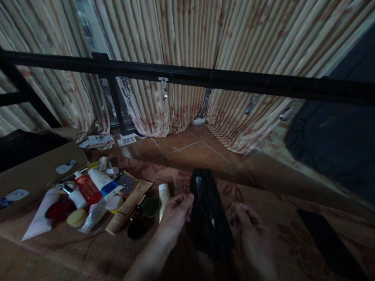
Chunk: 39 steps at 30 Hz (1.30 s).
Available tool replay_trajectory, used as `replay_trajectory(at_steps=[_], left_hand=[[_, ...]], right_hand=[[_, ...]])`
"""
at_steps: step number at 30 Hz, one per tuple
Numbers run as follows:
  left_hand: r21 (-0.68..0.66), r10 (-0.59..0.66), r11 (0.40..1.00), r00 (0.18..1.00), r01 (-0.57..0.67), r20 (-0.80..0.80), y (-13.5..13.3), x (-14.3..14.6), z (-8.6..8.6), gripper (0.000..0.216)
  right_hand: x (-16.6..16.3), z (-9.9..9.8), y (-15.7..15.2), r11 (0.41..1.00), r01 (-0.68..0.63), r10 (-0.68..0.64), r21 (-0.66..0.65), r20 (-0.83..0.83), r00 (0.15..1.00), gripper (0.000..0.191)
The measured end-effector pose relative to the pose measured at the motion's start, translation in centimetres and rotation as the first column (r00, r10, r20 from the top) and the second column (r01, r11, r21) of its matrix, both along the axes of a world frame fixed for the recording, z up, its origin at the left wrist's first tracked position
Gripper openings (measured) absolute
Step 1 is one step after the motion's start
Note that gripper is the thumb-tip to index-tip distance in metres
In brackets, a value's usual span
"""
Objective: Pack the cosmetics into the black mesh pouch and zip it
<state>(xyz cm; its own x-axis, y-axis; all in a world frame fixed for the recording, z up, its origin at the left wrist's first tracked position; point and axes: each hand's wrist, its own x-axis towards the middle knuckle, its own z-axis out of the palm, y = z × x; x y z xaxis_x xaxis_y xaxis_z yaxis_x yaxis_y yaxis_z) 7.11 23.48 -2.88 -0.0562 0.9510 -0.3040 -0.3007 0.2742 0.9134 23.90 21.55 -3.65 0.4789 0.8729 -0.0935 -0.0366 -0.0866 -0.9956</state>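
A long black case (207, 207), like a soft pouch, lies on the patterned cloth between my hands. Small shiny items show faintly on or in it, too dark to name. At the case's left edge, my left hand (176, 212) is closed, thumb and fingers pinched against that edge. My right hand (250, 226) hovers beside the right edge, slightly blurred, its fingers curled together; whether they hold anything is hidden. Left of my left hand lies a pale tube with a white cap (163, 197). A dark green jar (150, 207) sits beside it.
Cosmetics crowd the cloth's left side: a red pump bottle (88, 189), a blue-white tube (105, 184), a tan tube (127, 210). A cardboard box (43, 167) borders them. A dark flat object (332, 246) lies right. Beyond are a black rail (190, 73) and striped curtains (186, 32).
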Motion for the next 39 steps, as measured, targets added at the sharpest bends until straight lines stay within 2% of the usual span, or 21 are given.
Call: replay_trajectory(at_steps=[11,30,39], left_hand=[[-0.008,-0.005,1.0,1.0,0.005,0.003,-0.1,-0.1,0.0,0.042],[-0.005,-0.006,1.0,1.0,0.006,-0.01,0.1,-0.2,-0.4,0.041],[0.0,-0.019,1.0,1.0,0.019,-0.01,0.1,-0.2,-0.4,0.041]], right_hand=[[0.0,0.7,0.0,1.0,-0.014,0.014,0.013,0.039,0.999,0.031],[0.4,-0.4,0.0,1.0,-0.015,0.015,-0.009,0.022,1.0,0.029],[0.0,0.5,-0.2,1.0,-0.015,0.015,-0.002,0.036,0.999,0.029]])
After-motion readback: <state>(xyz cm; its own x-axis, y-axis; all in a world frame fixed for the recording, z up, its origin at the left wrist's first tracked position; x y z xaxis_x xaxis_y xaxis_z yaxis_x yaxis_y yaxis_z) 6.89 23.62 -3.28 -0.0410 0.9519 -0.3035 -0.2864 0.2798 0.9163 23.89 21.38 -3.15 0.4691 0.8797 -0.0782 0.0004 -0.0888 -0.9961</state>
